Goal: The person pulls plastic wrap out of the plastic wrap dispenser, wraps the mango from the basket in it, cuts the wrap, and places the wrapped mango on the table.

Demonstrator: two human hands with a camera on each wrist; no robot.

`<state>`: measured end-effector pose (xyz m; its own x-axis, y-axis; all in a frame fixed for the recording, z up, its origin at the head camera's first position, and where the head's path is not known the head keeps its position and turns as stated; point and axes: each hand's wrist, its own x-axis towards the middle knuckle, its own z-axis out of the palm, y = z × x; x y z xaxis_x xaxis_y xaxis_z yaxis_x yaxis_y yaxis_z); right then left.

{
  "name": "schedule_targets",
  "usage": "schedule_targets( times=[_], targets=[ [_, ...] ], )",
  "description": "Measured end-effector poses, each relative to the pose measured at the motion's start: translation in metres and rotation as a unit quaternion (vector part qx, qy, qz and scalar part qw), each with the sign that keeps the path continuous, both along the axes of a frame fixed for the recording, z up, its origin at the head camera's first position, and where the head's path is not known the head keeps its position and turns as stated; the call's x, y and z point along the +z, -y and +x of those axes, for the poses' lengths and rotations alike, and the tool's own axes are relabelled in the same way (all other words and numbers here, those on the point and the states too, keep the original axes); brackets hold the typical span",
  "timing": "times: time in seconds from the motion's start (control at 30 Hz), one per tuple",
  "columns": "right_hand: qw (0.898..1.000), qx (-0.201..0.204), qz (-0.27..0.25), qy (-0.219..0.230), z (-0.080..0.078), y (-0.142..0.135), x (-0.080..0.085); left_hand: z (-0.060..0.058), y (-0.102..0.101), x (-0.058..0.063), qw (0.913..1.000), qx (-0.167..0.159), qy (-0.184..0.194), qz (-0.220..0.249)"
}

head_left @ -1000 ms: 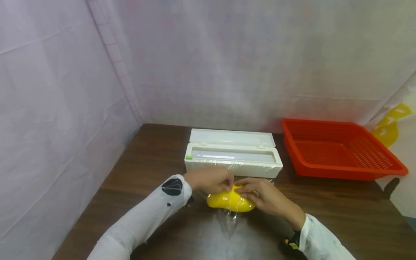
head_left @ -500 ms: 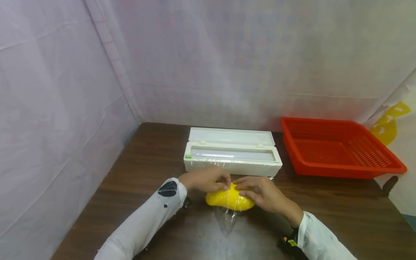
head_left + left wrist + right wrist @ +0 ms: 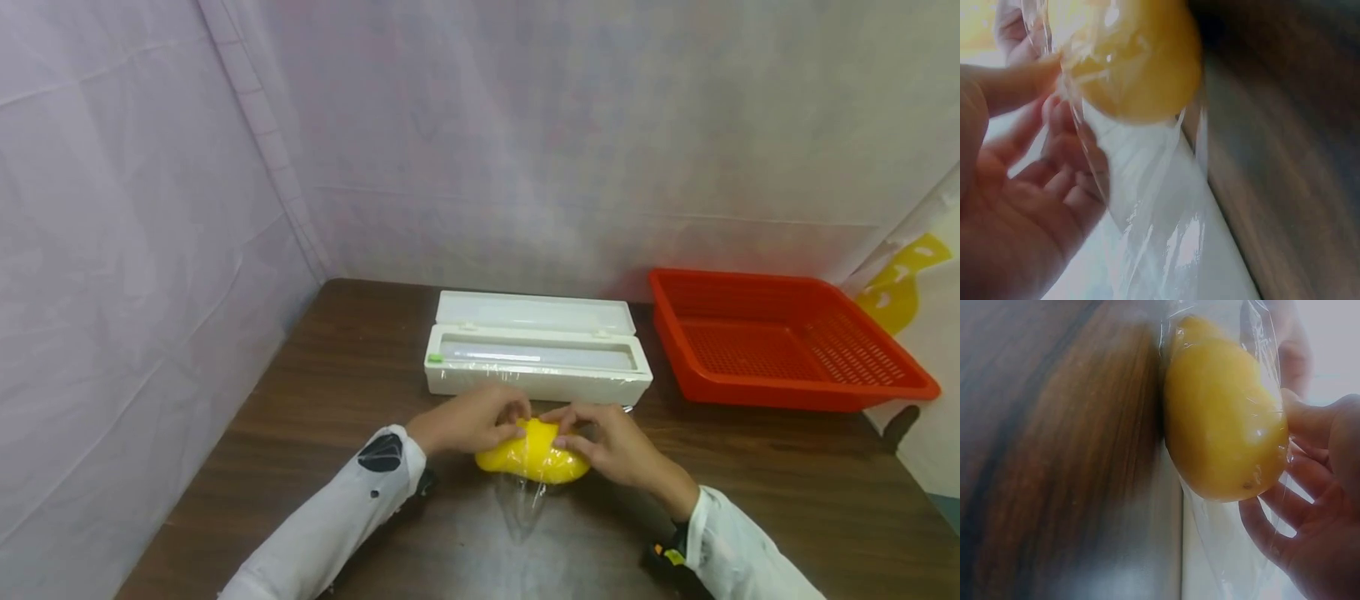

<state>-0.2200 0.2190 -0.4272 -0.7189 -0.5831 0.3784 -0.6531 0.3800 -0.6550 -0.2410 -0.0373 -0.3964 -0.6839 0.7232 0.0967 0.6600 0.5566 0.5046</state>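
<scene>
A smooth yellow mango-shaped fruit [image 3: 551,467] lies on the table, partly covered by clear cling film [image 3: 521,504] that hangs down toward the front. My left hand [image 3: 483,419] is at the fruit's left upper side, thumb and forefinger pinching the film's edge; the left wrist view shows the film [image 3: 1166,231] stretched below them. On the other side, my right hand [image 3: 618,446] pinches the film between thumb and curled fingers against the fruit. In the right wrist view the fruit [image 3: 1222,419] shows through the film, beside the right thumb [image 3: 1316,422].
Behind the hands stands a white cling film box [image 3: 536,385] with its lid [image 3: 536,312] raised and a roll inside. A red plastic basket [image 3: 795,396] sits at the back right of the brown wooden table [image 3: 300,400]. White cloth [image 3: 525,150] hangs behind and at the left.
The right fingers have curled in closer to the thumb on the film. The left hand has shifted slightly left. The fruit stays almost in place.
</scene>
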Motion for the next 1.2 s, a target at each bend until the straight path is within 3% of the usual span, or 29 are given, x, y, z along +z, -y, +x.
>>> schedule_targets(
  times=[0.13,0.23,0.47,0.63,0.93,1.07,1.2],
  targets=[
    [1.0,0.001,-0.005,0.001,0.0,0.0,0.0,0.006,-0.001,-0.003,0.999,0.026,-0.026,0.027],
    [1.0,0.002,-0.005,-0.001,0.0,-0.001,0.001,0.011,-0.002,-0.005,0.9963,0.033,-0.067,0.042],
    [1.0,-0.003,0.005,-0.006,0.0,-0.002,0.002,0.023,-0.004,-0.007,0.988,0.051,-0.14,0.04],
    [0.998,0.001,0.016,-0.06,-0.001,-0.003,0.002,0.026,-0.004,-0.007,0.9867,0.04,-0.156,0.023],
    [0.978,-0.006,0.079,-0.191,0.005,-0.001,0.013,0.037,0.002,0.003,0.9794,-0.009,-0.193,-0.06],
    [0.972,-0.011,0.115,-0.203,0.01,0.0,0.019,0.045,0.009,0.01,0.978,-0.03,-0.17,-0.117],
    [0.972,-0.012,0.156,-0.175,0.018,0.0,0.026,0.05,0.012,0.009,0.9743,-0.035,-0.152,-0.163]
  ],
)
